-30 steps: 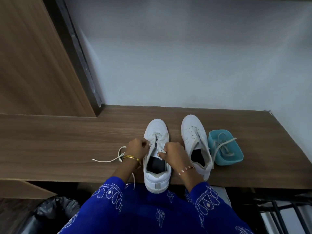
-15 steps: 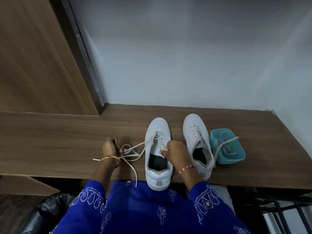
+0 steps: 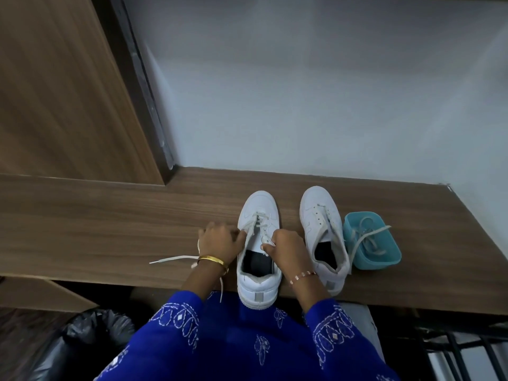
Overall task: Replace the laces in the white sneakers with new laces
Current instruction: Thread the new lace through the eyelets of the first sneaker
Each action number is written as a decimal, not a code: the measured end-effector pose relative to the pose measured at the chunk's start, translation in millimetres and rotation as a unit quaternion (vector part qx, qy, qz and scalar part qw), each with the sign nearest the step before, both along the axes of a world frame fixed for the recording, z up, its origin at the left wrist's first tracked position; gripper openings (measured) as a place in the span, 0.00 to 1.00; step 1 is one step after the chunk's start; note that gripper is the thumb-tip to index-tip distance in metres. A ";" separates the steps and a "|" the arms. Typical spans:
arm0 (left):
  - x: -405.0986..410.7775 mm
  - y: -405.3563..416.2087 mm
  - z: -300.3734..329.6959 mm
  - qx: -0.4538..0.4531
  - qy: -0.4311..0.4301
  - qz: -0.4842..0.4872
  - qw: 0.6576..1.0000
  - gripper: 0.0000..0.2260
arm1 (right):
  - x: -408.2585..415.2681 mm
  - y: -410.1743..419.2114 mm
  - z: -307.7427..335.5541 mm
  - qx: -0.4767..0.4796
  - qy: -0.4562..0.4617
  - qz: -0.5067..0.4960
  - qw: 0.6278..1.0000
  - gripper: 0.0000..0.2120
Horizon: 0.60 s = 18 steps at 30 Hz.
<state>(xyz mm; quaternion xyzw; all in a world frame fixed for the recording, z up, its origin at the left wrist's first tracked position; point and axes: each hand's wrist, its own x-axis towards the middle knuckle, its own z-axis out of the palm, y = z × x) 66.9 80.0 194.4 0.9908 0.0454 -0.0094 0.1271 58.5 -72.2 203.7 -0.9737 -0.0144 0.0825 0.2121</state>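
Left sneaker (image 3: 258,251): there it sits on the wooden desk (image 3: 96,215), toe aimed straight away at the wall, heel poking out over the near edge, long axis running near to far.
Its lace (image 3: 254,225): a few crossings threaded up near the toe, one strand slanting down toward the left hand.
Left hand (image 3: 220,240): right up against the shoe's left flank, fingers spread and only loosely bent over the desk, thumb side at the eyelet row; whether it pinches the strand, I cannot tell.
Loose lace end (image 3: 173,259): trailing out left across the desk from under that wrist, another tail dangling off the desk edge.
Right hand (image 3: 286,247): curled tight at the shoe's right eyelet row, pinching a bit of white lace by the tongue.
Right sneaker (image 3: 324,237): just beside the first, parallel, toe to the wall too, angled slightly, eyelets bare.
Blue tub (image 3: 384,259): touching or nearly touching the right sneaker's outer side, with laces (image 3: 367,239) heaped inside and one strand draped over its rim.
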 end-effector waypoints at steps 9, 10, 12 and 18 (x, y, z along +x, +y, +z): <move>-1.6 7.1 -20.1 0.029 -0.004 -0.049 0.998 0.13 | 0.3 -0.6 2.6 -0.016 0.002 0.005 1.000 0.22; -1.2 7.7 -20.8 0.026 0.003 -0.058 0.998 0.13 | 0.4 -0.3 3.0 -0.014 0.001 0.006 1.000 0.22; 0.6 7.1 -22.6 -0.021 0.022 -0.063 0.998 0.15 | 0.3 -2.1 2.4 -0.002 -0.005 0.004 1.000 0.22; -4.7 3.9 -11.3 -0.269 0.025 -0.004 0.963 0.15 | -0.7 -4.7 -2.1 0.032 -0.014 -0.010 0.999 0.22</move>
